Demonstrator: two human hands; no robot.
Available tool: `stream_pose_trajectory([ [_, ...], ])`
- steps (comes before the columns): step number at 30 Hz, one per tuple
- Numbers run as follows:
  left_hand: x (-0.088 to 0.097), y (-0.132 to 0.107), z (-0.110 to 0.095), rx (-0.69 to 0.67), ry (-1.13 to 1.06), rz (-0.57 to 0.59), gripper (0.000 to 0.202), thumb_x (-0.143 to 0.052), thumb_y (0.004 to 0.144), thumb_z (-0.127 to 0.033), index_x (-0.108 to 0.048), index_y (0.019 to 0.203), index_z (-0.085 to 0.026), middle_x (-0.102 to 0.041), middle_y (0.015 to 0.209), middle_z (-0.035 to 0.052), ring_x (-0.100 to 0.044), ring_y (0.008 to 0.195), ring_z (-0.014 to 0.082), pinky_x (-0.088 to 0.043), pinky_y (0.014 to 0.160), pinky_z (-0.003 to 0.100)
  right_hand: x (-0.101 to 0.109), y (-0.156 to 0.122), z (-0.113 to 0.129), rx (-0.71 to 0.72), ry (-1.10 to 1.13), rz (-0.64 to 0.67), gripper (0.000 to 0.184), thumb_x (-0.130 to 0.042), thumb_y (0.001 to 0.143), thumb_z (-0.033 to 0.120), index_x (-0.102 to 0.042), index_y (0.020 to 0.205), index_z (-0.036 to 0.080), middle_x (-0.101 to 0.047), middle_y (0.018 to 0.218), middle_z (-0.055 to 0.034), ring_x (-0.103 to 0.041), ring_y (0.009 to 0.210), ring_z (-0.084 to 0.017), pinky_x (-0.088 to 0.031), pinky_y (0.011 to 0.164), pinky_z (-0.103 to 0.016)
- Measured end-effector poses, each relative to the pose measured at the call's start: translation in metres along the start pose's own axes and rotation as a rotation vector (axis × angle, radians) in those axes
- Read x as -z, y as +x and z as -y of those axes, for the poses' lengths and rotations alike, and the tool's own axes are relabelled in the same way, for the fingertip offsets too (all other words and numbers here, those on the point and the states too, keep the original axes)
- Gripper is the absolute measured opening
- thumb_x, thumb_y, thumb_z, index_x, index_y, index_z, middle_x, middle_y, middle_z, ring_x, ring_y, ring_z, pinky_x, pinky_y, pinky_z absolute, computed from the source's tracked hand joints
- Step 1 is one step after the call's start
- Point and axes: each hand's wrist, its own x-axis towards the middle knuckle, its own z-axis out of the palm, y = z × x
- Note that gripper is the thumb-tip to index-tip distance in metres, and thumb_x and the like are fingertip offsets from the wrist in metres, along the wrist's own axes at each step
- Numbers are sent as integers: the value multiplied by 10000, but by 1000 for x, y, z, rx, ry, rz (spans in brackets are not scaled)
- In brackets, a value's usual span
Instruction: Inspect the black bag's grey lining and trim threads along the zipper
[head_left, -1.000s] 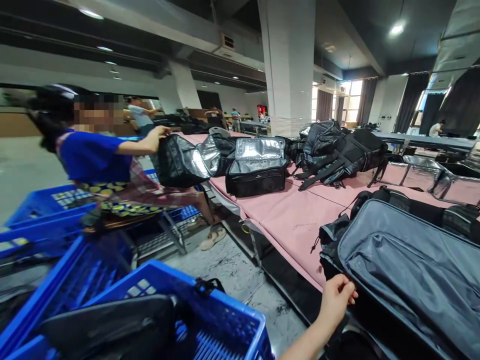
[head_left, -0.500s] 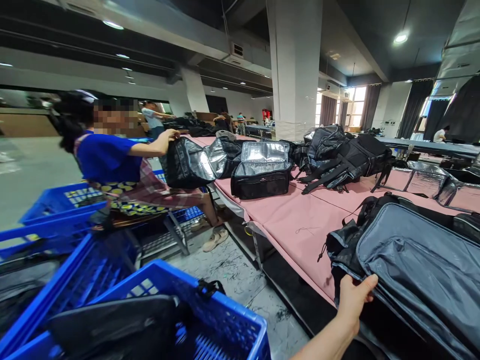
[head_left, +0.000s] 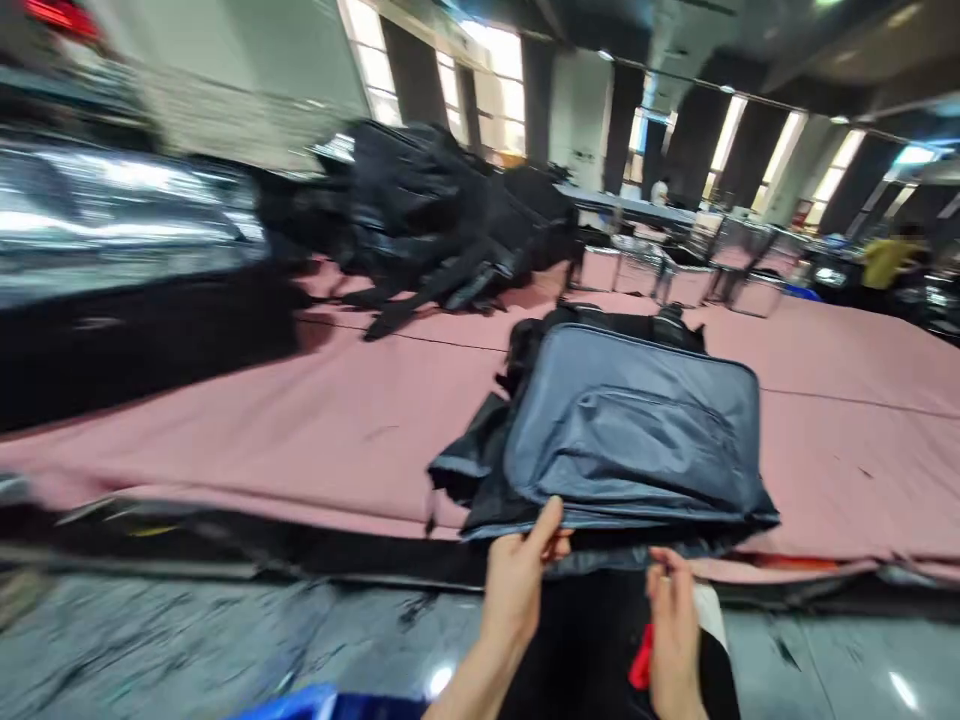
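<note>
While left hand (head_left: 517,585) grips grey bag (head_left: 637,430), right hand (head_left: 673,625) beside

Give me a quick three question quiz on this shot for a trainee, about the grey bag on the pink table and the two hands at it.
1. True or false: the grey bag lies flat on the pink table cover, close to its near edge.
2. What does the left hand grip, thumb on top?
A. the grey bag's near edge
B. a blue crate
C. a black strap
3. Fill in: the small scrap beside the right hand is coloured ____.

Key: 1 true. 2 A. 3 red.
</note>
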Motion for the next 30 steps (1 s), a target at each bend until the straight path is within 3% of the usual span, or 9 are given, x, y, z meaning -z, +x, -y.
stream_pose_trajectory([
  [2, -2, -1, 2, 45, -4, -12, 553, -872, 398, -619, -641, 521, -132, -600, 516, 25, -497, 535, 126, -399, 545, 267, -3, -2, 4, -61, -66, 9, 232, -478, 994, 390, -598, 1141, 256, -697, 1058, -62, -676, 936, -226, -551, 768, -329],
  [4, -5, -3, 1, 67, -13, -23, 579, -891, 331, -607, -639, 521, -122, -601, 523, 23, -495, 525, 114, -409, 529, 252, -10, 0, 11, -64, -56, 59, 205, -551, 947, 369, -591, 1084, 222, -704, 905, -44, -676, 776, -193, -535, 667, -280],
  [7, -9, -7, -4, 84, -38, -43, 581, -913, 284, -575, -639, 526, -123, -597, 530, 8, -490, 518, 99, -426, 516, 230, -18, 4, 20, 17, -50, 137, 167, -611, 888, 331, -599, 998, 204, -673, 750, -13, -623, 613, -154, -481, 559, -239],
  [12, -11, -11, -10, 119, -74, -74, 611, -923, 216, -565, -659, 539, -118, -631, 561, 26, -533, 542, 108, -468, 523, 220, -23, 9, 31, 184, -122, 140, 119, -565, 896, 285, -627, 945, 195, -663, 697, -14, -573, 525, -134, -426, 509, -233],
  [21, -11, -10, -8, 124, -104, -78, 603, -931, 190, -545, -628, 497, -123, -606, 528, 13, -537, 530, 114, -484, 511, 226, -33, 18, 40, 251, -142, 176, 154, -555, 893, 321, -622, 946, 193, -642, 660, -12, -573, 504, -140, -431, 499, -233],
  [30, -10, -10, -5, 105, -89, -71, 619, -926, 216, -561, -640, 536, -116, -626, 555, 35, -550, 543, 135, -493, 520, 250, -33, 25, 48, 275, -164, 218, 156, -518, 927, 314, -621, 893, 202, -700, 761, -45, -635, 588, -160, -450, 557, -246],
])
